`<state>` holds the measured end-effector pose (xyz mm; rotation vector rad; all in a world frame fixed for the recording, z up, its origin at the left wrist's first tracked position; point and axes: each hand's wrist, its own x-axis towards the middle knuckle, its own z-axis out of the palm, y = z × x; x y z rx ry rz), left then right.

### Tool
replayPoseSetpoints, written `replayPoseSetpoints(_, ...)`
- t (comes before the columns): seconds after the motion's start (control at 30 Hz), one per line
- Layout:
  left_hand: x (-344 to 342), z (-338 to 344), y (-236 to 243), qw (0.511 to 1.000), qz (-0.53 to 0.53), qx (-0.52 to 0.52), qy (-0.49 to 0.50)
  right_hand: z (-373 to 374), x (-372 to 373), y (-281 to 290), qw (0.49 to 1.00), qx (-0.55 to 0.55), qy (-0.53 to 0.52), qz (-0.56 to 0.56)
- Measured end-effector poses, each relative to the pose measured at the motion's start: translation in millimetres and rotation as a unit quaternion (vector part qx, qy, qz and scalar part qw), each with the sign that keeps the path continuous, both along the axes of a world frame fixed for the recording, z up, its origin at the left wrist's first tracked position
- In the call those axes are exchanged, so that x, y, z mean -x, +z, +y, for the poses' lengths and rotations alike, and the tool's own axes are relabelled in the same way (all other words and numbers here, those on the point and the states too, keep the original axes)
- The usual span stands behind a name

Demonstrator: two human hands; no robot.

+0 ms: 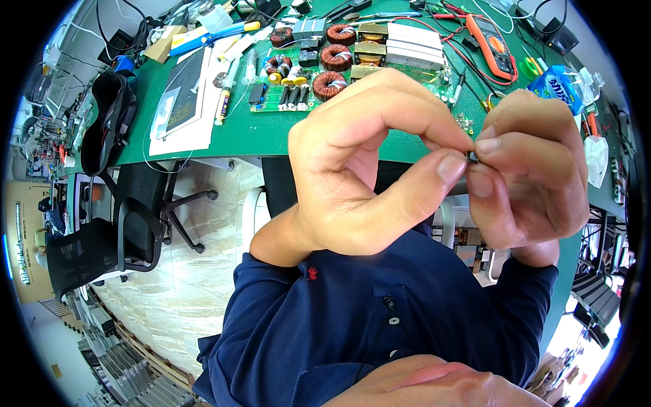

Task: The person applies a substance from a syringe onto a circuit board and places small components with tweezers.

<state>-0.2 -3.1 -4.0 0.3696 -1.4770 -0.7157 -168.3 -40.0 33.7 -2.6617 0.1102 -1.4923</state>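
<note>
Close to the camera, my left hand and my right hand meet fingertip to fingertip. Between them is a tiny dark component, pinched by the thumb and forefinger of each hand. It is too small and too covered by fingers for its kind to show. Behind my left hand, on the green bench, lies a green circuit board with copper-wound toroid coils, yellow-wrapped transformers and a grey finned heatsink. Part of the board is hidden by my fingers.
An orange multimeter with red and black leads lies at the back right, near a blue packet. White papers, a syringe and a blue-handled tool occupy the left. A black office chair stands beside the green bench.
</note>
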Motion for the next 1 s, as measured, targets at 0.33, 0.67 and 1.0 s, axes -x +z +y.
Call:
replayPoseSetpoints(0.33,-0.8,-0.3,-0.7,1.0,-0.006,0.005,0.001,-0.1,0.6,0.3,1.0,0.0,-0.002,0.01)
replayPoseSetpoints(0.67,-0.5,0.0,-0.7,1.0,-0.008,0.005,0.005,-0.9,1.6,1.6,1.0,0.003,-0.003,0.019)
replayPoseSetpoints(1.0,-1.6,-0.8,-0.9,1.0,-0.008,0.009,0.002,-3.0,1.6,2.5,1.0,0.005,0.007,0.025)
